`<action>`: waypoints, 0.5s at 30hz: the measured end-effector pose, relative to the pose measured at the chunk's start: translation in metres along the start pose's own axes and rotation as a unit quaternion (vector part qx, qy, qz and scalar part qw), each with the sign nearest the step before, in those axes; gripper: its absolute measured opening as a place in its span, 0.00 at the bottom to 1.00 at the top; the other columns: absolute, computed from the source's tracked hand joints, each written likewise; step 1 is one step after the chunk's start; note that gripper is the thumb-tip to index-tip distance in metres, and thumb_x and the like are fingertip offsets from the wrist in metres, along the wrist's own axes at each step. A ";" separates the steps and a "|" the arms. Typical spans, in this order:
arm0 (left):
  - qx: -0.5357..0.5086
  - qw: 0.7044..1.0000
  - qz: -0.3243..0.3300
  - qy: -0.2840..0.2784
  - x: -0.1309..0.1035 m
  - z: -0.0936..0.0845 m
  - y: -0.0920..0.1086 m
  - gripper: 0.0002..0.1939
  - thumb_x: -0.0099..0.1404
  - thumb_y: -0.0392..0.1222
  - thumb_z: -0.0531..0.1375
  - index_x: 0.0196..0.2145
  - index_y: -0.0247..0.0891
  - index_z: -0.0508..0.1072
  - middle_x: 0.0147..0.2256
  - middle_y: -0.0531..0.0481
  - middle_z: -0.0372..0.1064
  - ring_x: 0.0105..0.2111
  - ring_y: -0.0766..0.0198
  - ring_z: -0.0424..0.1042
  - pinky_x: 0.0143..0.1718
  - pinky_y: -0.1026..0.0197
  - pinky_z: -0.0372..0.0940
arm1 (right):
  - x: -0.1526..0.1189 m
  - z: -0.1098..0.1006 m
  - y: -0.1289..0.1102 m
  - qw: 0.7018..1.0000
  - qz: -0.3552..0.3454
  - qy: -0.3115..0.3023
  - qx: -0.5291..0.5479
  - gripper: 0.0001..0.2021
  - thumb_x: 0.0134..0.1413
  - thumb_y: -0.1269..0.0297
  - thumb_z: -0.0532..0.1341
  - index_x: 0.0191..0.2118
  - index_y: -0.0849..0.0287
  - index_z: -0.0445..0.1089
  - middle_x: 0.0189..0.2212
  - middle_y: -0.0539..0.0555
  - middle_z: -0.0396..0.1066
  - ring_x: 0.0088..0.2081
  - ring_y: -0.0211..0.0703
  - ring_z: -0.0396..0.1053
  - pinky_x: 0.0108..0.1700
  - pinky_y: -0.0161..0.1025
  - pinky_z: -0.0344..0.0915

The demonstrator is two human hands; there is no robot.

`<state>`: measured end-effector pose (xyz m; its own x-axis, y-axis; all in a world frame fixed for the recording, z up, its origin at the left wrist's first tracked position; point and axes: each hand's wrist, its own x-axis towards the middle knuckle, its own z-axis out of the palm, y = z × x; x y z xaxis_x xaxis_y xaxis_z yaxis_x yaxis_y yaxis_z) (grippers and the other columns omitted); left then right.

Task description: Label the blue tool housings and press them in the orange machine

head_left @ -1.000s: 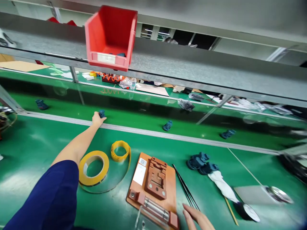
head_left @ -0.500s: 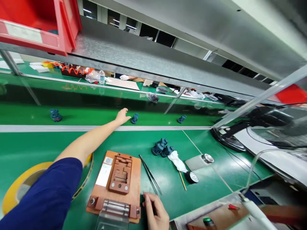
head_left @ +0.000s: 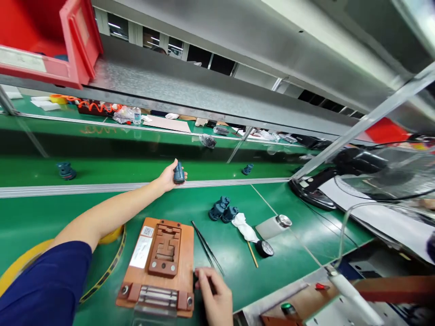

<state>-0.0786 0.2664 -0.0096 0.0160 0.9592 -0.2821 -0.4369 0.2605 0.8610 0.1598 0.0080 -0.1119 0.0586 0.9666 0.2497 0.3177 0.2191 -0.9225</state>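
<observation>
My left hand point(head_left: 169, 176) reaches out over the far green strip, its fingers wrapped round a dark blue plastic part point(head_left: 179, 173). Close to me, my right hand point(head_left: 215, 292) is curled at the right edge of a brown fixture point(head_left: 165, 250); something dark shows at its fingertips, too hidden to name. The fixture has a shaped recess and a hinged clear cover at its near end. Black tweezers point(head_left: 207, 246) lie just beyond my right hand. Several more dark blue parts point(head_left: 219, 208) are grouped right of the fixture.
Single blue parts stand on the far strip, one at left point(head_left: 66, 171) and one at right point(head_left: 248, 169). A white cloth point(head_left: 244, 227), a pump bottle point(head_left: 273, 226) and a black round-topped item point(head_left: 264, 248) sit to the right. A metal shelf point(head_left: 190, 86) with a red bin point(head_left: 79, 40) hangs above.
My left hand has closed on the blue part that stood beside it on the far strip and lifted it. My right hand stays by the fixture. The view has shifted slightly.
</observation>
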 end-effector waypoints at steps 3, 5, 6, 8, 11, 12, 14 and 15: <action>-0.026 0.997 -0.054 -0.041 -0.060 -0.019 -0.004 0.32 0.71 0.65 0.48 0.38 0.31 0.74 0.25 0.45 0.71 0.22 0.63 0.71 0.24 0.61 0.68 | 0.037 0.010 -0.030 0.997 -0.031 -0.059 -0.028 0.17 0.64 0.51 0.59 0.34 0.58 0.76 0.30 0.55 0.75 0.34 0.47 0.74 0.39 0.41 0.73; -0.033 0.993 -0.089 -0.065 -0.099 -0.027 -0.012 0.31 0.71 0.65 0.49 0.37 0.31 0.75 0.24 0.45 0.70 0.20 0.63 0.71 0.23 0.61 0.67 | 0.064 0.025 -0.054 0.994 -0.090 -0.067 -0.017 0.15 0.63 0.52 0.60 0.45 0.57 0.75 0.41 0.59 0.75 0.43 0.49 0.74 0.48 0.46 0.73; -0.035 0.991 -0.104 -0.074 -0.117 -0.030 -0.016 0.31 0.71 0.64 0.50 0.37 0.31 0.75 0.24 0.45 0.70 0.20 0.63 0.70 0.22 0.61 0.67 | 0.076 0.034 -0.065 0.989 -0.123 -0.080 -0.013 0.19 0.61 0.52 0.62 0.52 0.57 0.71 0.49 0.61 0.72 0.49 0.51 0.72 0.52 0.49 0.72; -0.040 0.987 -0.127 -0.086 -0.146 -0.033 -0.025 0.29 0.70 0.63 0.51 0.37 0.32 0.75 0.23 0.46 0.70 0.20 0.63 0.70 0.22 0.61 0.67 | 0.093 0.052 -0.084 0.972 -0.184 -0.146 -0.007 0.35 0.53 0.53 0.68 0.64 0.56 0.60 0.63 0.63 0.60 0.63 0.56 0.61 0.62 0.53 0.65; -0.044 0.984 -0.150 -0.088 -0.177 -0.037 -0.035 0.28 0.71 0.63 0.51 0.35 0.33 0.75 0.24 0.45 0.71 0.22 0.62 0.71 0.26 0.60 0.69 | 0.101 0.071 -0.101 0.936 -0.234 -0.261 -0.001 0.44 0.48 0.57 0.70 0.68 0.59 0.52 0.66 0.64 0.54 0.66 0.56 0.55 0.68 0.54 0.57; -0.035 0.986 -0.144 -0.077 -0.185 -0.040 -0.036 0.28 0.71 0.63 0.51 0.36 0.34 0.75 0.26 0.45 0.72 0.25 0.61 0.72 0.29 0.59 0.70 | 0.100 0.073 -0.102 0.932 -0.231 -0.280 0.001 0.43 0.48 0.59 0.69 0.68 0.59 0.52 0.64 0.64 0.56 0.65 0.55 0.57 0.68 0.53 0.57; 0.017 0.994 -0.105 -0.029 -0.204 -0.049 -0.035 0.24 0.71 0.61 0.54 0.41 0.35 0.75 0.33 0.43 0.75 0.33 0.60 0.75 0.38 0.58 0.70 | 0.099 0.070 -0.098 0.935 -0.200 -0.293 -0.004 0.41 0.47 0.60 0.68 0.66 0.59 0.54 0.62 0.63 0.58 0.63 0.53 0.60 0.67 0.52 0.58; 0.056 0.995 -0.077 -0.001 -0.214 -0.056 -0.033 0.22 0.70 0.59 0.57 0.44 0.36 0.75 0.38 0.43 0.76 0.39 0.59 0.75 0.42 0.58 0.70 | 0.099 0.065 -0.093 0.938 -0.177 -0.297 -0.015 0.40 0.47 0.60 0.68 0.65 0.59 0.55 0.62 0.63 0.58 0.62 0.54 0.61 0.66 0.53 0.58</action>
<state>-0.1178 0.0459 -0.0014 0.0777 0.9069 -0.4142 -0.3257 0.4158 0.8491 0.0742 0.0919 -0.0201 -0.5911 0.7392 0.3229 0.2439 0.5454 -0.8019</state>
